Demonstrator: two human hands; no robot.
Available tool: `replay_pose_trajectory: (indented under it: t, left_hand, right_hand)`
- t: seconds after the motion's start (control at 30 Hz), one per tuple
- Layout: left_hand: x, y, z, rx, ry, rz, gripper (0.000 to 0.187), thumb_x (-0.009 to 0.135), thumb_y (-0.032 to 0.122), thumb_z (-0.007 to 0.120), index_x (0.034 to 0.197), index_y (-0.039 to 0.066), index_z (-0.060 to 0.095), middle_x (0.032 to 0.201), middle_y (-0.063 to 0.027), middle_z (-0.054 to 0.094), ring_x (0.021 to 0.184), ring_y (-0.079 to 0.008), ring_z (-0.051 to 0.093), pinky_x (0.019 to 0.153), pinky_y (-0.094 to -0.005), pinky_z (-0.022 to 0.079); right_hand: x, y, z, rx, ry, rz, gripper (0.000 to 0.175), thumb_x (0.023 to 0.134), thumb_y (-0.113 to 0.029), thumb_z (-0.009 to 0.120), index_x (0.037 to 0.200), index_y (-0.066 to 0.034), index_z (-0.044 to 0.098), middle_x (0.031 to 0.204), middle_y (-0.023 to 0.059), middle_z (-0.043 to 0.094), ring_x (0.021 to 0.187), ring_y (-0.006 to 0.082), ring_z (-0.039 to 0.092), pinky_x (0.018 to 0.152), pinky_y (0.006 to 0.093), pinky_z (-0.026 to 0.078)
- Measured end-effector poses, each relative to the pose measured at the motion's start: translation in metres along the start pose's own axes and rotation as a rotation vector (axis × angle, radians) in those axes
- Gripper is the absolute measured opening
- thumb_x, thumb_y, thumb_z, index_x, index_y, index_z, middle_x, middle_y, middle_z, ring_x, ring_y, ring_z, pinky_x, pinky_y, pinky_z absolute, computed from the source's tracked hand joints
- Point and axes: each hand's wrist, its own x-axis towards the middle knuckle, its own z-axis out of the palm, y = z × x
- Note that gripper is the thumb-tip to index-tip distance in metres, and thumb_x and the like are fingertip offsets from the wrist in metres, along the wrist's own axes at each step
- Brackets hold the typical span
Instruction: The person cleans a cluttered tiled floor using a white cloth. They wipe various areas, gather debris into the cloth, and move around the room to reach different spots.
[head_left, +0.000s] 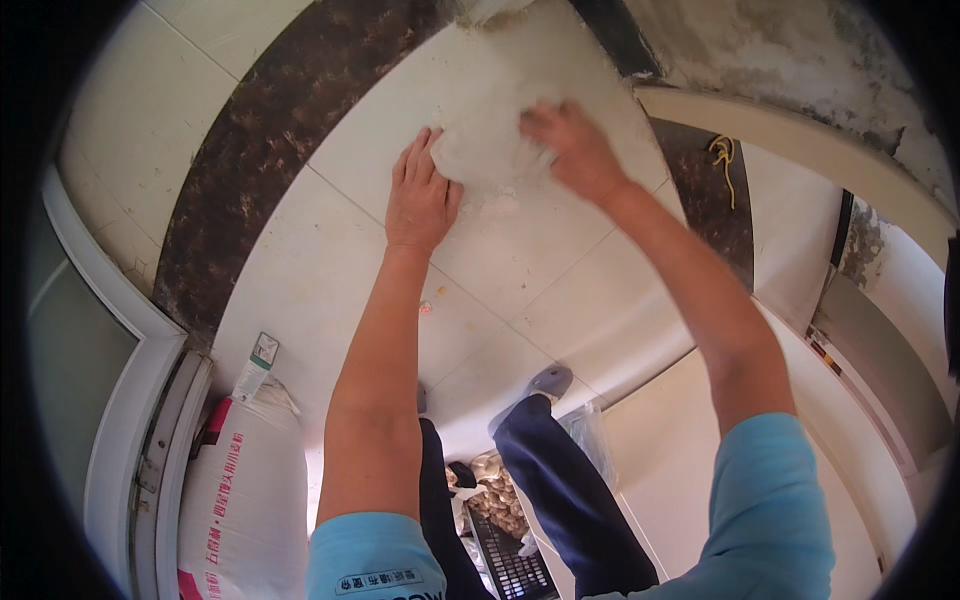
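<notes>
My left hand (421, 187) lies flat, palm down, with its fingers stretched along the left edge of a pale, translucent patch (487, 154), perhaps thin plastic sheeting. To the right of that patch is my right hand (574, 150), blurred by motion, its fingers bent. Whether those fingers hold any of the pale material cannot be made out. Behind both hands spreads a floor of cream tiles (352, 247) with thin joints. White flaky crumbs (499, 202) lie just below the patch.
A dark marbled border (247, 135) curves along the tiles. At lower left stand a large white sack (247, 480) with red writing and a small carton (256, 366). A black plastic basket (510, 559) and brown clustered things (499, 499) lie by my legs. Yellow cord (724, 161) is at right.
</notes>
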Motion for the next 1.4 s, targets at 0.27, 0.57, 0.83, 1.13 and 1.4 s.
replay_pose_trajectory:
  t: [0.27, 0.57, 0.83, 1.13, 1.4]
  left_hand:
    - [-0.005, -0.004, 0.006, -0.016, 0.011, 0.017, 0.040, 0.092, 0.014, 0.056, 0.130, 0.004, 0.055, 0.141, -0.0110, 0.049, 0.136, -0.0283, 0.042, 0.111, -0.0432, 0.033]
    - [-0.001, 0.000, 0.001, 0.003, 0.000, -0.009, 0.039, 0.092, 0.016, 0.056, 0.130, 0.004, 0.056, 0.141, -0.0091, 0.050, 0.135, -0.0267, 0.043, 0.112, -0.0414, 0.033]
    - [-0.007, -0.005, 0.008, 0.050, 0.006, 0.032, 0.038, 0.093, 0.016, 0.056, 0.129, 0.003, 0.056, 0.142, -0.0099, 0.050, 0.136, -0.0262, 0.042, 0.112, -0.0413, 0.033]
    - [0.000, 0.001, 0.004, -0.002, 0.072, 0.061, 0.039, 0.092, 0.015, 0.057, 0.130, 0.004, 0.056, 0.140, -0.0110, 0.051, 0.136, -0.0272, 0.042, 0.112, -0.0426, 0.032]
    - [-0.006, -0.006, 0.014, -0.013, 0.094, 0.051, 0.036, 0.091, 0.011, 0.056, 0.127, 0.003, 0.057, 0.138, -0.0131, 0.052, 0.131, -0.0314, 0.046, 0.107, -0.0432, 0.037]
  right_hand:
    - [0.071, 0.074, 0.004, -0.362, 0.154, 0.226, 0.046, 0.082, -0.002, 0.052, 0.128, -0.0063, 0.058, 0.127, 0.0174, 0.057, 0.120, 0.0343, 0.050, 0.097, 0.0474, 0.044]
    - [-0.060, 0.017, 0.027, 0.060, 0.183, 0.466, 0.064, 0.071, 0.006, 0.053, 0.134, -0.0037, 0.052, 0.135, 0.0180, 0.053, 0.123, 0.0365, 0.048, 0.105, 0.0467, 0.036]
    - [-0.039, 0.070, 0.002, -0.069, 0.134, 0.587, 0.065, 0.073, 0.006, 0.051, 0.136, -0.0103, 0.052, 0.137, 0.0143, 0.051, 0.124, 0.0360, 0.048, 0.099, 0.0449, 0.044]
    - [-0.076, 0.052, -0.005, -0.070, -0.069, 0.274, 0.068, 0.074, 0.006, 0.050, 0.139, -0.0120, 0.050, 0.140, 0.0133, 0.052, 0.131, 0.0308, 0.046, 0.110, 0.0404, 0.037]
    - [-0.041, -0.005, 0.065, -0.027, 0.232, 0.377, 0.065, 0.071, 0.004, 0.054, 0.134, -0.0128, 0.051, 0.129, 0.0102, 0.053, 0.105, 0.0406, 0.050, 0.090, 0.0444, 0.048]
